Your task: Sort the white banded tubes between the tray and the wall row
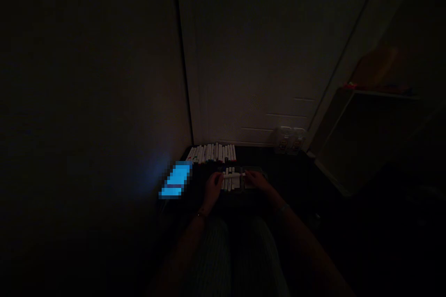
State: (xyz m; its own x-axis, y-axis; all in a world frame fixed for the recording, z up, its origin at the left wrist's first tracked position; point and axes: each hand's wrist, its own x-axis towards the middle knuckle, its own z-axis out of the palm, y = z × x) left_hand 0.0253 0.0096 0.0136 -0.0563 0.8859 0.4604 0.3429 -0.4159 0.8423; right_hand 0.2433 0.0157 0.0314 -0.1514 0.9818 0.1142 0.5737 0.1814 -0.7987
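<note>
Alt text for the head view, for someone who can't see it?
A person's left hand and right hand hold a white pen crosswise over other white pens in an open container, in a very dark room. A row of similar pens lies behind, with a bright blue pixelated rectangle at the left.

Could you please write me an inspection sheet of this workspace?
Surface: dark table, very dimly lit.
Job's things: a white marker held crosswise; a few loose markers beneath it, apparently in an open container; a row of markers at the back left.
Clutter: glowing blue screen, pixelated, at the left; clear containers at the back right.
Hands: left hand and right hand grip opposite ends of the white marker.
Cables: too dark to tell.
Surroundings: wall behind; shelf unit at the right, mostly in shadow.
</note>
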